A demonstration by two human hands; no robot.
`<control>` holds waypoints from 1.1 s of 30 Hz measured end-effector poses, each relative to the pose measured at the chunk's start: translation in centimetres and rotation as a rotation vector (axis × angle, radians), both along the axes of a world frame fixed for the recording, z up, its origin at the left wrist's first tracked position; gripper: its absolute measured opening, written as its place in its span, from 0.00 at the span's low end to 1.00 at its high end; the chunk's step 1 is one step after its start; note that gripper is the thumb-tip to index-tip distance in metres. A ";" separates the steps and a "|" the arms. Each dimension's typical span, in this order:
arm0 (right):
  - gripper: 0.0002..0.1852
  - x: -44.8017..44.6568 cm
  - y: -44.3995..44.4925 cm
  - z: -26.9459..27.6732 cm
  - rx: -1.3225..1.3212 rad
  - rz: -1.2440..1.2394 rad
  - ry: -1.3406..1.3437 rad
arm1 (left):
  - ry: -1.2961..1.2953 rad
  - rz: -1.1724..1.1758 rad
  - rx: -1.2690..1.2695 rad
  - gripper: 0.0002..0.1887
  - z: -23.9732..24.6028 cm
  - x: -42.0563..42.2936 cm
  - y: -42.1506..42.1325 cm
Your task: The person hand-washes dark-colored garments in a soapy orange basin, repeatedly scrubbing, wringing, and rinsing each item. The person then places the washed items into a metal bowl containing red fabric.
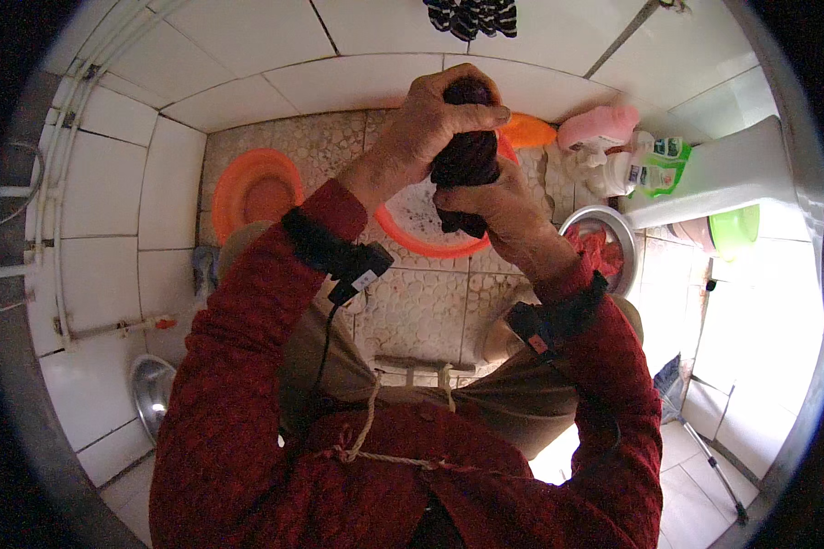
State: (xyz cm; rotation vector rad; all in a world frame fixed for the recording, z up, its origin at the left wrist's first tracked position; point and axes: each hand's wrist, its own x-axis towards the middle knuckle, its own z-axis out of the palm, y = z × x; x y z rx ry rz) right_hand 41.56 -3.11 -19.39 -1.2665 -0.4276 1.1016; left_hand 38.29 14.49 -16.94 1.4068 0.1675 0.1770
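Observation:
A dark, bunched wet-looking cloth (465,159) is gripped between both hands. My left hand (446,113) closes around its upper end, thumb across it. Lower down, my right hand (498,202) is wrapped around the cloth's lower part, with a short end sticking out below. Beneath the hands stands an orange-red basin (412,240) holding sudsy, greyish water. The hands and cloth hide part of this basin. Both wrists carry black straps with small devices over red sleeves.
An orange basin (257,195) stands on the left. At right are a metal bowl (628,240) with red cloth (599,250), a pink bottle (601,127) and a green-and-white package (666,168). A metal basin (152,394) leans at lower left. A long-handled brush (707,456) lies lower right.

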 end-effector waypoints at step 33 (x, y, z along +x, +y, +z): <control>0.22 1.4 5.5 -8.6 -0.399 -0.417 -1.097 | 0.167 0.821 -0.101 0.17 -6.1 5.2 -2.0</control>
